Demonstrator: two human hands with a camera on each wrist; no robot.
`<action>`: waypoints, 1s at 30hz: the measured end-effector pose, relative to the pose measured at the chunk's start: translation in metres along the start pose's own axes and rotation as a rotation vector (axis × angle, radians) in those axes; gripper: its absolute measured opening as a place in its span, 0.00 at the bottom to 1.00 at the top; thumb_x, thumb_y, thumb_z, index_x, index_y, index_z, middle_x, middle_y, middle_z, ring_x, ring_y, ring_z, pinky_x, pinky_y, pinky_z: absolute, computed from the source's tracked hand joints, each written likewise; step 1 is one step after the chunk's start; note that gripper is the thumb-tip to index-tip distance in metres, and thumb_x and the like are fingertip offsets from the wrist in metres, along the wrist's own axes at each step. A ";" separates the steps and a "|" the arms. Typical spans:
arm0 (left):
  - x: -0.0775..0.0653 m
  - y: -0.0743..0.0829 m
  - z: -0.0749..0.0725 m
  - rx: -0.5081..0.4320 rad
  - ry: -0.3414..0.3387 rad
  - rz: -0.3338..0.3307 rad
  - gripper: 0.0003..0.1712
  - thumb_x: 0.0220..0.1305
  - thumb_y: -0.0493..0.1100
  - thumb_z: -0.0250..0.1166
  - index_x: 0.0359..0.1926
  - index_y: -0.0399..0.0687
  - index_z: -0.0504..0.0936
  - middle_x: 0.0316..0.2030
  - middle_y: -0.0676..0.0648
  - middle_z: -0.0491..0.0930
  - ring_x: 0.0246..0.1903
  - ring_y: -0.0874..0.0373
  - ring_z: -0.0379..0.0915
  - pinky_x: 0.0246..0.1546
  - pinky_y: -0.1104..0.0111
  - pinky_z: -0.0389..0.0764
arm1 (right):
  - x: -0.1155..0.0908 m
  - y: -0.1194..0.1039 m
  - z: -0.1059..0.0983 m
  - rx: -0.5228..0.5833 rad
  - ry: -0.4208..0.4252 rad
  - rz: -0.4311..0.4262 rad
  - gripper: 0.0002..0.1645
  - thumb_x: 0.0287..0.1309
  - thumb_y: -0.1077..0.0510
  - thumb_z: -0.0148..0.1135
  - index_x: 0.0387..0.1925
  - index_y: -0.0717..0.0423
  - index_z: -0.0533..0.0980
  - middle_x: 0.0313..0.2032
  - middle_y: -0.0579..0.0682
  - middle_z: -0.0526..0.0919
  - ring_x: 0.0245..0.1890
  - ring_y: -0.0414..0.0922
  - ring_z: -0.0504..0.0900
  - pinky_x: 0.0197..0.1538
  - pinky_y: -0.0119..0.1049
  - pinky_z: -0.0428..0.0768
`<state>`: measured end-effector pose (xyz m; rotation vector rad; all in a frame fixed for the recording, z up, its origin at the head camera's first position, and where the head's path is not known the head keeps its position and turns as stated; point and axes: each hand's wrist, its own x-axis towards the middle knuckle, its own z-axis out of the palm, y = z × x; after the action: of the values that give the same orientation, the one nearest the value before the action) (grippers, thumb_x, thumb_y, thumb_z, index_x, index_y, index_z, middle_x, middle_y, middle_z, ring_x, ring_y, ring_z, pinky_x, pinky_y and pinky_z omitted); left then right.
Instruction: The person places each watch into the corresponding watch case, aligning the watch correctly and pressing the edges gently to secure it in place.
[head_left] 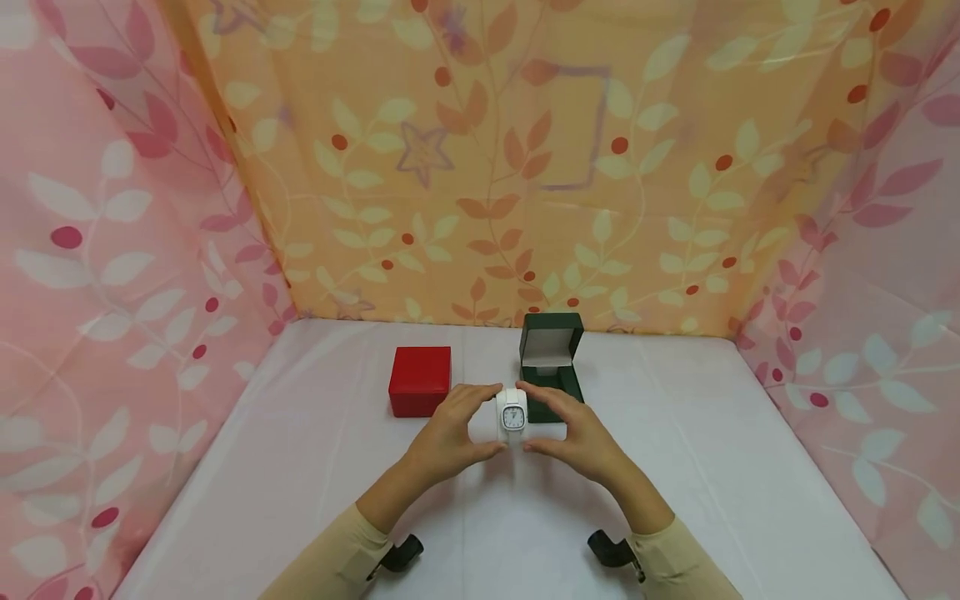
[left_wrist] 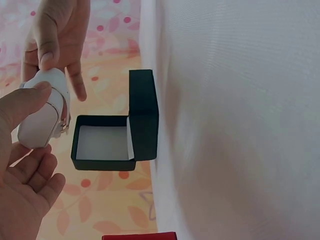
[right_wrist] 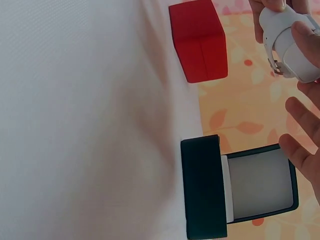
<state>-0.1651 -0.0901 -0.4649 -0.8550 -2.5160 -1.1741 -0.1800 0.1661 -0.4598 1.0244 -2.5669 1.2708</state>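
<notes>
While the left hand [head_left: 448, 429] and right hand [head_left: 587, 433] pinch the white watch [head_left: 513, 417] between their fingers, the green box [head_left: 552, 322] stands lid-up beyond the right fingers. Watch outside, lid not lowered: boxing appears undone.

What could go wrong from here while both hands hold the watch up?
The watch, on its white cushion, is pinched above the table between the left hand and right hand, so it might slip and drop. The right hand also looks close to the open green box and could perhaps knock it.
</notes>
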 end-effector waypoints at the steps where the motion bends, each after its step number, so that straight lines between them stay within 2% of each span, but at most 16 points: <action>1: 0.001 0.001 0.000 -0.002 -0.004 0.003 0.50 0.49 0.45 0.84 0.73 0.55 0.71 0.64 0.56 0.76 0.63 0.60 0.69 0.55 0.58 0.84 | 0.000 0.000 -0.001 -0.003 0.007 -0.007 0.52 0.49 0.50 0.80 0.75 0.40 0.66 0.71 0.41 0.72 0.71 0.48 0.70 0.68 0.59 0.73; 8: 0.013 0.003 0.001 0.023 0.007 0.025 0.49 0.50 0.45 0.83 0.72 0.53 0.71 0.62 0.53 0.77 0.62 0.60 0.70 0.57 0.61 0.83 | 0.007 0.005 -0.012 -0.019 0.050 -0.055 0.52 0.46 0.51 0.82 0.73 0.46 0.69 0.68 0.43 0.75 0.69 0.47 0.72 0.69 0.56 0.71; 13: 0.021 0.003 0.005 0.035 0.007 0.009 0.48 0.51 0.47 0.83 0.72 0.54 0.72 0.61 0.53 0.77 0.62 0.60 0.69 0.57 0.63 0.83 | 0.007 0.012 -0.018 -0.018 0.042 -0.022 0.52 0.46 0.51 0.82 0.74 0.43 0.69 0.68 0.42 0.75 0.69 0.46 0.72 0.70 0.56 0.71; 20: 0.032 0.004 0.010 0.001 -0.005 -0.025 0.48 0.51 0.48 0.83 0.73 0.58 0.71 0.62 0.53 0.77 0.62 0.58 0.69 0.56 0.59 0.84 | 0.008 0.020 -0.027 -0.042 0.017 -0.002 0.55 0.47 0.54 0.82 0.75 0.40 0.66 0.69 0.44 0.74 0.70 0.49 0.71 0.68 0.59 0.72; 30: 0.050 -0.004 0.018 -0.001 -0.037 -0.043 0.47 0.52 0.48 0.82 0.72 0.55 0.71 0.61 0.52 0.77 0.61 0.58 0.69 0.57 0.57 0.83 | 0.014 0.033 -0.038 -0.045 0.008 0.029 0.51 0.49 0.49 0.80 0.74 0.37 0.67 0.67 0.45 0.76 0.68 0.51 0.73 0.68 0.60 0.72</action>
<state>-0.2071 -0.0581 -0.4565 -0.8350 -2.5754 -1.1835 -0.2184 0.2010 -0.4526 0.9761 -2.6008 1.2151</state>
